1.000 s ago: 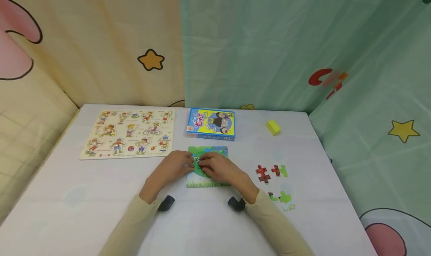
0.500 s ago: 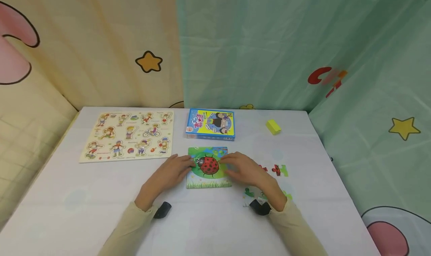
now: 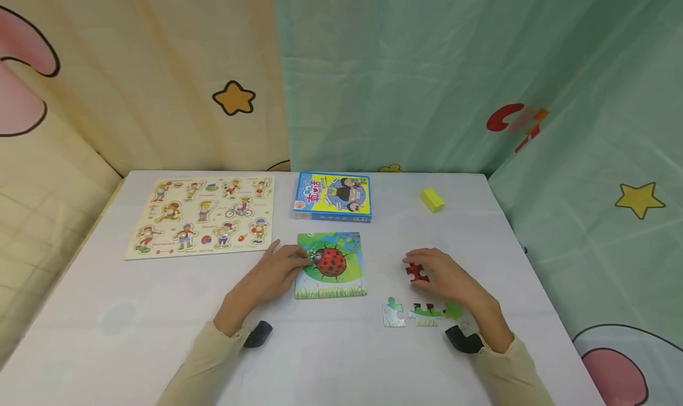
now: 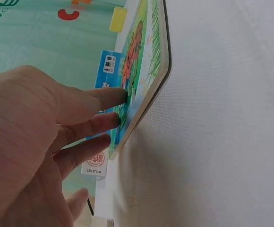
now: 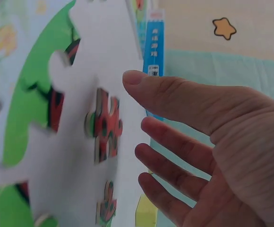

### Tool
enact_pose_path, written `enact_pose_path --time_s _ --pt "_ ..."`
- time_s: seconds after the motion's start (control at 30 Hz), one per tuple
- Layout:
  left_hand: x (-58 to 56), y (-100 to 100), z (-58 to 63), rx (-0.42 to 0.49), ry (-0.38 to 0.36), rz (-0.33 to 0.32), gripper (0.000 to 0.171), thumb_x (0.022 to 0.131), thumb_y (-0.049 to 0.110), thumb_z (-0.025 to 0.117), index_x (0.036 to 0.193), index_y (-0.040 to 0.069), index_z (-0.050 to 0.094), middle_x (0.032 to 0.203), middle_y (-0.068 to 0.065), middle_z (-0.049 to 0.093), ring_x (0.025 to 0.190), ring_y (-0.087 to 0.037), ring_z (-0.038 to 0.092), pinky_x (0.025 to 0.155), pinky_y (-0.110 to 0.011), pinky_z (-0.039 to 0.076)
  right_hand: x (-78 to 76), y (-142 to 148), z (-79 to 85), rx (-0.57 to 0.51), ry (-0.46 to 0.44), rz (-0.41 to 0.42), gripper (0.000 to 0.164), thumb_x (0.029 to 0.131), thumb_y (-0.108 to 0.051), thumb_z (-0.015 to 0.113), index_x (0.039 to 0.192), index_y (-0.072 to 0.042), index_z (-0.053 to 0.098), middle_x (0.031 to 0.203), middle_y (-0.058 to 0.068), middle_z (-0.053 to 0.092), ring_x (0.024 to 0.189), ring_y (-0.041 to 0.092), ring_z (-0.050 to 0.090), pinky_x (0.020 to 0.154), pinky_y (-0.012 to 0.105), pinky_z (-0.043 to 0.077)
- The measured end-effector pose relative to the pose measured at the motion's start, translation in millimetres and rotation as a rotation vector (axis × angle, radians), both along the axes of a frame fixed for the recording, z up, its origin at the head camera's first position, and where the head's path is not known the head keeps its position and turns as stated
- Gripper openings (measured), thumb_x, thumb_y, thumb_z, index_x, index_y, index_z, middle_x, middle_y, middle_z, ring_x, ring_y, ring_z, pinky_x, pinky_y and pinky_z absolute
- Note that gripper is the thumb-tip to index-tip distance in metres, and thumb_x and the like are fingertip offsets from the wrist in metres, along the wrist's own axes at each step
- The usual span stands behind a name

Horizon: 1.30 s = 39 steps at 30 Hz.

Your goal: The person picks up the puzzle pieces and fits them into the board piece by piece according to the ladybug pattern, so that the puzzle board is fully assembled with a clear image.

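A square puzzle board (image 3: 331, 288) with a ladybug picture lies mid-table. My left hand (image 3: 273, 273) rests with its fingertips at the board's left edge, fingers fairly straight in the left wrist view. Off to the right, my right hand (image 3: 450, 277) hovers over a red jigsaw piece (image 3: 416, 272), thumb and fingers spread on either side of it. In the right wrist view a gap shows between the fingertips and that piece. A second red piece (image 5: 107, 208) lies farther along there, hidden under the hand in the head view.
Green and white jigsaw pieces (image 3: 393, 315) lie in a row below the right hand. Behind the board sits a blue and yellow box (image 3: 333, 197). A wooden figure puzzle (image 3: 203, 216) occupies the back left, and a yellow block (image 3: 433, 200) the back right.
My right hand has left the ladybug board and moved right to the red jigsaw piece, uncovering the ladybug picture. The left hand has shifted slightly and stays at the board's left edge.
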State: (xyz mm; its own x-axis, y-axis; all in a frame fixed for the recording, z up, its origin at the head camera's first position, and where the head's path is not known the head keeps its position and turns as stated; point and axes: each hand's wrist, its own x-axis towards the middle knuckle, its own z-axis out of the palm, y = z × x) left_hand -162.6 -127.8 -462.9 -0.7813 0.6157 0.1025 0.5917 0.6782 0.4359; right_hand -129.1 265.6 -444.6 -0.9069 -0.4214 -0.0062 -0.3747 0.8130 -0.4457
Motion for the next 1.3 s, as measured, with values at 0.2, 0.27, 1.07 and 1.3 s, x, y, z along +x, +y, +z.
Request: enact_pose_path --time_s 0.2,0.27,1.07,1.3 --pt "0.9 2.7 -2.4 0.03 -0.071 -0.027 0.028 0.101 0.007 0.055 0.125 0.003 0.068 0.135 -0.007 0.062 0.135 -0.028 0.051 0.123 -0.052 0.024 5.3 14.0 -5.0 -0.011 -0.029 -0.038 0.048 0.084 -0.018 0.081 0.128 -0.006 0.066 0.136 0.016 0.061 0.128 0.038 0.054 0.106 0.058 0.045" --pt "1.5 2.8 -2.9 0.028 -0.084 -0.023 0.029 0.101 0.008 0.054 0.127 0.004 0.066 0.136 -0.005 0.062 0.135 -0.027 0.052 0.123 -0.051 0.024 5.9 16.2 -6.1 -0.007 -0.042 -0.044 0.049 0.084 -0.018 0.081 0.129 -0.006 0.066 0.136 0.016 0.061 0.128 0.038 0.053 0.106 0.058 0.045" --pt "0.2 1.8 -7.3 0.007 -0.047 -0.054 0.032 0.101 0.011 0.056 0.131 0.011 0.067 0.137 -0.004 0.06 0.136 -0.027 0.05 0.122 -0.063 0.014 1.5 26.9 -10.1 0.014 -0.052 -0.002 0.042 0.083 -0.018 0.082 0.123 -0.012 0.072 0.129 0.008 0.066 0.122 0.034 0.059 0.101 0.055 0.05" --pt "-1.5 2.2 -9.8 0.01 -0.056 -0.052 0.032 0.101 0.012 0.056 0.132 0.011 0.067 0.138 -0.004 0.06 0.137 -0.027 0.049 0.123 -0.063 0.012 -2.2 24.2 -11.1 0.03 -0.037 0.002 0.041 0.083 -0.023 0.082 0.123 -0.015 0.072 0.127 0.006 0.064 0.118 0.028 0.06 0.096 0.047 0.054"
